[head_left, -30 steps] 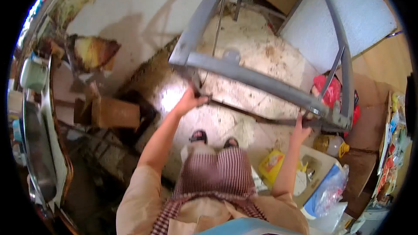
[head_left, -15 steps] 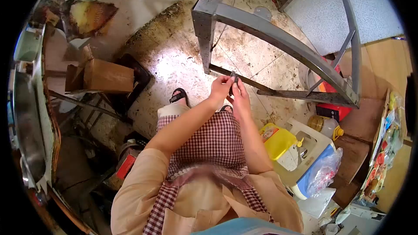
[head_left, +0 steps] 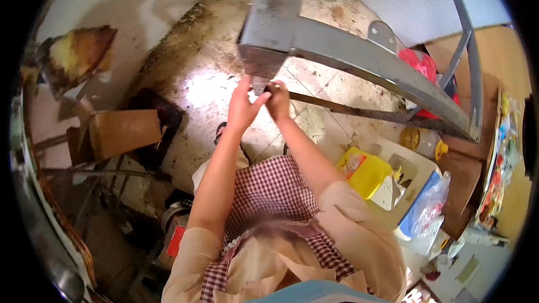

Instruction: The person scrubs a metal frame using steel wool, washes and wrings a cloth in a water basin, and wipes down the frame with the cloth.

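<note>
A grey metal frame (head_left: 342, 50) with a square-section leg fills the upper middle of the head view. My left hand (head_left: 245, 106) is at the leg's lower end, fingers along its left side and partly hidden, thumb stretched toward the right. Close beside it, my right hand (head_left: 279, 102) has its fingers curled around a small dark piece (head_left: 273, 87) at the same leg end. Whether that piece touches the leg cannot be made out, and its kind is unclear.
An open cardboard box (head_left: 126, 133) stands at left. To the right are a yellow container (head_left: 364, 171) on a white and blue bin (head_left: 412, 202), a bottle of yellow liquid (head_left: 421, 141) and a clear plastic bag (head_left: 431, 207). The tiled floor (head_left: 210, 87) is stained.
Both hands moved left and forward, from in front of the frame's lower bar to the leg's end. The leg now appears larger and closer. The view has shifted.
</note>
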The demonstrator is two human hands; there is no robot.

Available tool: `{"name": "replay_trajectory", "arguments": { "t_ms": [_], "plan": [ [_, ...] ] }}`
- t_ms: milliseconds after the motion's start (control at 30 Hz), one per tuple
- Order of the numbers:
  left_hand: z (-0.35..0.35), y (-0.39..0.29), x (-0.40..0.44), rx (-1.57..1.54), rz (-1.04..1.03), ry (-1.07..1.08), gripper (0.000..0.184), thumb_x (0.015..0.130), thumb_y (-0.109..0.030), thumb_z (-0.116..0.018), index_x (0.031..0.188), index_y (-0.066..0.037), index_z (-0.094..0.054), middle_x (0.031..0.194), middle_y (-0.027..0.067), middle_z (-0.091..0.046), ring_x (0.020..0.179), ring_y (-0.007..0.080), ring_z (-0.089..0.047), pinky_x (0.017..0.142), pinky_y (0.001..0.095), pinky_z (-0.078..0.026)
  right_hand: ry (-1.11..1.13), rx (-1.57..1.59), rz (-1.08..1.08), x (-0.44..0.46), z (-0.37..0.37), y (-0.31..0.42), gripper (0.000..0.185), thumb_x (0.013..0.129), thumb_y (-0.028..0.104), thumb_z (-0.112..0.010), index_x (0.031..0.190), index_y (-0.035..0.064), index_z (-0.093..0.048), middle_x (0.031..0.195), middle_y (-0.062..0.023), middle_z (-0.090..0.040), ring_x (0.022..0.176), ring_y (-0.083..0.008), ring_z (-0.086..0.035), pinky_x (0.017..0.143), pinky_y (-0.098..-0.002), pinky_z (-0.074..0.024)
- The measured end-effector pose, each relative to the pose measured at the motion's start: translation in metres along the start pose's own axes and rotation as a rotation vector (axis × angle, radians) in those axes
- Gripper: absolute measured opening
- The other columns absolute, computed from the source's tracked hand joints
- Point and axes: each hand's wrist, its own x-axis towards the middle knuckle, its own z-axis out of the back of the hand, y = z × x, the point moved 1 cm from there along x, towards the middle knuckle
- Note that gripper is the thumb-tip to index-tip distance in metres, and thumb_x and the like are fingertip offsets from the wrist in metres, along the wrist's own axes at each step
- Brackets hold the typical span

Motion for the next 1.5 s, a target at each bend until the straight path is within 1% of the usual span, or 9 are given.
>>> {"name": "replay_trajectory", "arguments": {
  "t_ms": [233, 267, 467, 667, 767, 933, 1233, 1433, 1500],
  "plan": [
    [-0.006, 0.004, 0.002, 0.273, -0.069, -0.027, 0.034, 0.076, -0.017, -0.067, 0.100, 0.002, -0.051, 0.093, 0.0200, -0.054, 0.086, 0.0399, -0.049, 0.073, 0.0427, -0.041, 0.199, -0.410, 0.034, -0.027, 0.073, -0.041, 0.026, 0.086, 0.011, -0.046, 0.110, 0.0084, -0.054, 0.107, -0.0096, -0.052, 0.096, -0.0316, -0.048, 0.081, -0.0416, -0.0444],
    [-0.005, 0.000, 0.003, 0.253, -0.077, -0.033, 0.034, 0.076, -0.015, -0.067, 0.101, 0.002, -0.051, 0.096, 0.0205, -0.054, 0.089, 0.0400, -0.050, 0.074, 0.0427, -0.041, 0.295, -0.445, -0.290, -0.023, 0.112, -0.030, 0.026, 0.086, 0.011, -0.046, 0.111, 0.0077, -0.054, 0.106, -0.0097, -0.053, 0.096, -0.0305, -0.048, 0.081, -0.0405, -0.0445],
    [-0.005, -0.008, 0.004, 0.321, -0.049, -0.020, 0.029, 0.075, -0.012, -0.067, 0.098, 0.001, -0.054, 0.094, 0.0201, -0.056, 0.089, 0.0396, -0.052, 0.073, 0.0439, -0.042, 0.113, -0.865, -0.339, -0.060, 0.197, -0.126, 0.029, 0.081, 0.005, -0.048, 0.110, 0.0040, -0.054, 0.100, -0.0138, -0.051, 0.091, -0.0303, -0.049, 0.078, -0.0392, -0.0423],
    [-0.009, -0.009, 0.003, 0.216, -0.060, -0.086, 0.029, 0.075, -0.016, -0.068, 0.091, 0.004, -0.054, 0.084, 0.0207, -0.056, 0.081, 0.0394, -0.052, 0.070, 0.0435, -0.042, -0.101, -0.548, -0.688, -0.087, 0.184, -0.131, 0.034, 0.080, 0.006, -0.051, 0.114, 0.0046, -0.053, 0.110, -0.0146, -0.050, 0.100, -0.0333, -0.049, 0.083, -0.0384, -0.0426],
    [-0.010, 0.006, 0.006, 0.307, -0.073, -0.064, 0.029, 0.076, -0.014, -0.068, 0.095, 0.003, -0.055, 0.091, 0.0209, -0.058, 0.086, 0.0387, -0.053, 0.074, 0.0423, -0.042, 0.072, -0.985, -0.322, -0.183, 0.207, -0.206, 0.030, 0.081, 0.009, -0.054, 0.111, 0.0081, -0.057, 0.113, -0.0131, -0.050, 0.101, -0.0342, -0.050, 0.079, -0.0398, -0.0442],
    [-0.006, -0.009, 0.004, 0.306, -0.036, -0.044, 0.029, 0.076, -0.012, -0.067, 0.098, 0.003, -0.054, 0.094, 0.0220, -0.058, 0.088, 0.0403, -0.052, 0.075, 0.0422, -0.042, -0.253, -0.974, -0.101, -0.060, 0.300, 0.002, 0.032, 0.080, 0.008, -0.054, 0.111, 0.0140, -0.060, 0.114, -0.0058, -0.051, 0.095, -0.0291, -0.052, 0.072, -0.0378, -0.0473],
    [-0.010, 0.001, 0.007, 0.265, -0.151, -0.055, 0.028, 0.077, -0.012, -0.066, 0.096, 0.005, -0.054, 0.093, 0.0233, -0.056, 0.085, 0.0410, -0.052, 0.073, 0.0431, -0.042, 0.179, -1.218, -0.251, -0.066, 0.232, -0.103, 0.042, 0.074, 0.009, -0.057, 0.116, 0.0144, -0.056, 0.124, 0.0037, -0.049, 0.079, -0.0222, -0.053, 0.064, -0.0318, -0.0494],
    [-0.008, -0.004, 0.007, 0.383, -0.024, 0.024, 0.030, 0.076, -0.013, -0.067, 0.098, 0.005, -0.054, 0.094, 0.0234, -0.055, 0.087, 0.0413, -0.051, 0.074, 0.0439, -0.042, -0.219, -1.192, -0.050, -0.030, 0.319, -0.016, 0.030, 0.080, 0.012, -0.052, 0.109, 0.0094, -0.057, 0.109, 0.0007, -0.060, 0.078, -0.0218, -0.058, 0.061, -0.0340, -0.0501],
    [-0.009, -0.006, 0.006, 0.293, -0.051, 0.000, 0.032, 0.076, -0.012, -0.067, 0.100, 0.003, -0.053, 0.096, 0.0231, -0.055, 0.088, 0.0413, -0.050, 0.074, 0.0441, -0.042, -0.024, -1.270, -0.122, -0.051, 0.287, -0.070, 0.034, 0.076, 0.009, -0.055, 0.110, 0.0136, -0.057, 0.116, 0.0023, -0.056, 0.072, -0.0200, -0.058, 0.057, -0.0318, -0.0505]
  ]
}}
